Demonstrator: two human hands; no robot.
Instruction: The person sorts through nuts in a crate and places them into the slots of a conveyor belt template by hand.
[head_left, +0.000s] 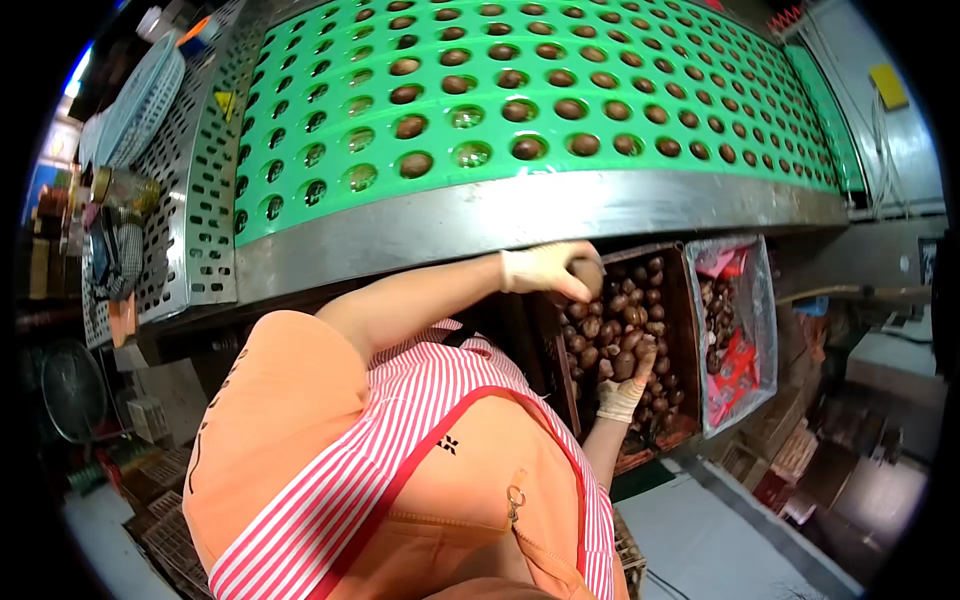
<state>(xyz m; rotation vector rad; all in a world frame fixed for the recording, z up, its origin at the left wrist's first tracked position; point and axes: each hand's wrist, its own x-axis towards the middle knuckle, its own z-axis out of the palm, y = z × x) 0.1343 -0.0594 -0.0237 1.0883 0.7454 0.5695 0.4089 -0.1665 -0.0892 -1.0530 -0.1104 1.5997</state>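
cream-gloved left hand (550, 270) arches, pinching a brown ball (588, 277); right hand (628, 390) cups a second ball (624, 366).

Bright green is spread right across the moulded tray (440, 187), spotted in rows with dark brown balls (528, 148), and it's edged by a silvery grey rim (540, 207)! Pale cream gloves are worn on the left hand (556, 272) and the right hand (622, 392). Peachy orange is shown by the shirt (285, 400), crossed by a pink-and-white striped apron (330, 490) that's trimmed in solid red. Over there, yellow is carried by a small tag (887, 87), pale blue by the basket (152, 100)!
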